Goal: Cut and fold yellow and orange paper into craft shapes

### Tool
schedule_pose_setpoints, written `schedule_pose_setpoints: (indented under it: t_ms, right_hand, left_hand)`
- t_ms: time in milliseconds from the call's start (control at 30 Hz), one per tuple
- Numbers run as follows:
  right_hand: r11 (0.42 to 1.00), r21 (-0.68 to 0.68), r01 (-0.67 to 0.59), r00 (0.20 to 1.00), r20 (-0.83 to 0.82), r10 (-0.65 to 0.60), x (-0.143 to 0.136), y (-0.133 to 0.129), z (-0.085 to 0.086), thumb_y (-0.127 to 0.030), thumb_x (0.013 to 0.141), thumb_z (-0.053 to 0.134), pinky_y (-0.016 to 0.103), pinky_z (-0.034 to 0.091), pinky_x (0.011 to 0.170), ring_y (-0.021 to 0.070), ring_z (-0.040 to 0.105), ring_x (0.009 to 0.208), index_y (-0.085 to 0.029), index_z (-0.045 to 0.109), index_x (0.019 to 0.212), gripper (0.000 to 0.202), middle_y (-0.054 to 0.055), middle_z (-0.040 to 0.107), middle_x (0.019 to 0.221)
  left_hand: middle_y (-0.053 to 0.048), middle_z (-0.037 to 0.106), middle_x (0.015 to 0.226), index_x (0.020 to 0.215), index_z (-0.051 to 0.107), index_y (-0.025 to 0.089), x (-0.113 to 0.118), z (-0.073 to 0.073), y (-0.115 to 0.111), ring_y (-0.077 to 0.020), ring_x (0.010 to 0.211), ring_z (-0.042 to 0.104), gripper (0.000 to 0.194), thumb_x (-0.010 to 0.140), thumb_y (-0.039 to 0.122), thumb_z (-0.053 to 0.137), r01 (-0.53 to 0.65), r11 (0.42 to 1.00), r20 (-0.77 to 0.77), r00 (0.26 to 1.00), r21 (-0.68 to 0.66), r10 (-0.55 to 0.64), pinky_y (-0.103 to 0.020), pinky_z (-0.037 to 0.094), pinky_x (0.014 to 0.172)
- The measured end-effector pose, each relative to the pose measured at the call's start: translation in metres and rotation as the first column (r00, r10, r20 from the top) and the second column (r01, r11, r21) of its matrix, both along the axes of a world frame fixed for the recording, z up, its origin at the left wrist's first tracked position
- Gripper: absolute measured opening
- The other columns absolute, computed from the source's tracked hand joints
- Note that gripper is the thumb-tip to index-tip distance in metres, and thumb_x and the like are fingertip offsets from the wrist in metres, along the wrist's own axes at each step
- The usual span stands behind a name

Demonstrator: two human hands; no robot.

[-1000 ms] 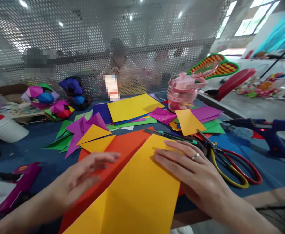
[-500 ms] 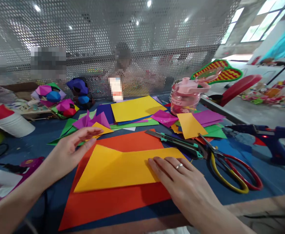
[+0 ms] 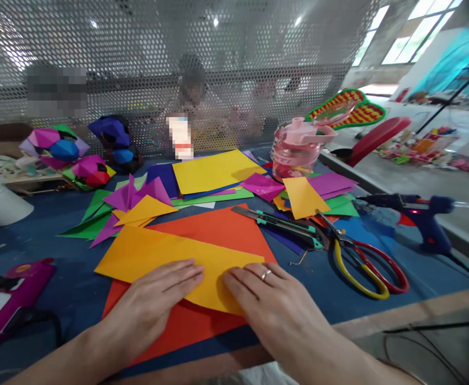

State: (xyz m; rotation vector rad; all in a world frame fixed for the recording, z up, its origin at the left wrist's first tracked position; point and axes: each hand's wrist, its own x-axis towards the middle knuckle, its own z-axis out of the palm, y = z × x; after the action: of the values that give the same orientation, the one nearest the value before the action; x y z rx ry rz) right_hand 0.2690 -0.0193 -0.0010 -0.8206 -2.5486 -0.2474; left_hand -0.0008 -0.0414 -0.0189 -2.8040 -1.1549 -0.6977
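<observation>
Left hand [image 3: 170,291] and right hand [image 3: 268,291]: fingers laid close together on the smooth yellow-orange paper [image 3: 146,251], thumbs hidden, pinch cannot be confirmed. Paper lies askew over the flat red-orange sheet [image 3: 232,230], its left corner overhanging that sheet's edge; blue tabletop [image 3: 311,275] separates sheet from loop-handled scissors [image 3: 347,240]

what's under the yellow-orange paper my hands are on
A red-orange sheet shows past both long edges of the yellow-orange paper; anything else underneath is covered, so I can't tell.

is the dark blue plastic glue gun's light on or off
On: a small red light glows on the dark blue glue gun.
</observation>
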Motion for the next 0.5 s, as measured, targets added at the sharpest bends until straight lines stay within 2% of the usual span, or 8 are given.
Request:
schedule_pose_setpoints:
  t_ms: [100,167,233,333,400,500]
  right_hand:
    - [0.999,-0.014,-0.029,0.994,-0.102,0.028,0.022,0.003,-0.002,-0.017,0.107,0.040,0.032,0.050,0.090,0.0174,0.070,0.100,-0.018,0.071,0.111,0.031,0.002,0.079,0.110]
    - [0.999,-0.023,-0.049,0.989,-0.141,0.045,0.027,-0.003,-0.007,-0.018,0.110,0.034,0.032,0.048,0.095,0.0167,0.070,0.102,-0.017,0.071,0.112,0.037,0.003,0.079,0.112]
    - [0.995,-0.055,-0.080,0.980,-0.189,0.069,0.025,-0.011,-0.011,-0.019,0.110,0.036,0.032,0.047,0.095,0.0157,0.071,0.101,-0.017,0.071,0.111,0.035,0.003,0.079,0.110]
    - [0.988,-0.099,-0.119,0.948,-0.306,0.083,0.017,-0.020,-0.015,-0.022,0.109,0.046,0.030,0.049,0.091,0.0134,0.072,0.094,-0.018,0.071,0.104,0.026,0.000,0.080,0.104]
    - [0.984,-0.134,-0.117,0.938,-0.340,0.065,0.014,-0.021,-0.015,-0.024,0.108,0.049,0.029,0.050,0.087,0.0133,0.072,0.091,-0.018,0.071,0.104,0.023,0.001,0.080,0.101]
    - [0.975,-0.210,-0.075,0.929,-0.371,-0.009,0.016,-0.020,-0.012,-0.026,0.108,0.050,0.030,0.050,0.082,0.0145,0.071,0.088,-0.019,0.072,0.103,0.023,0.003,0.078,0.093]
  left_hand:
    - [0.001,0.066,0.143,0.139,0.061,0.023,-0.010,0.003,0.002,-0.0124,0.138,0.056,0.068,0.085,-0.008,0.034,-0.023,1.000,-0.002,1.000,-0.012,0.023,-0.027,0.038,0.121]
    - [0.000,0.066,0.143,0.138,0.062,0.022,-0.005,0.005,-0.002,-0.0131,0.136,0.058,0.062,0.088,-0.005,0.037,-0.060,0.998,-0.003,0.998,0.014,0.060,-0.027,0.038,0.121]
    - [-0.003,0.067,0.142,0.137,0.062,0.020,0.005,0.007,-0.008,-0.0151,0.133,0.061,0.056,0.089,0.000,0.042,-0.081,0.996,-0.014,0.997,0.041,0.082,-0.028,0.040,0.120]
    - [-0.005,0.068,0.140,0.138,0.060,0.017,0.021,0.011,-0.018,-0.0179,0.127,0.066,0.054,0.086,0.007,0.051,0.020,0.999,-0.061,0.998,0.046,-0.017,-0.028,0.044,0.117]
    - [-0.003,0.073,0.132,0.132,0.064,0.019,0.026,0.012,-0.022,-0.0158,0.118,0.071,0.050,0.085,0.007,0.051,0.034,0.999,0.003,0.999,0.034,-0.034,-0.024,0.047,0.113]
    - [0.001,0.078,0.121,0.119,0.067,0.026,0.027,0.013,-0.021,-0.0124,0.109,0.075,0.043,0.087,0.004,0.049,-0.011,0.993,0.166,0.986,-0.118,0.031,-0.019,0.054,0.103]
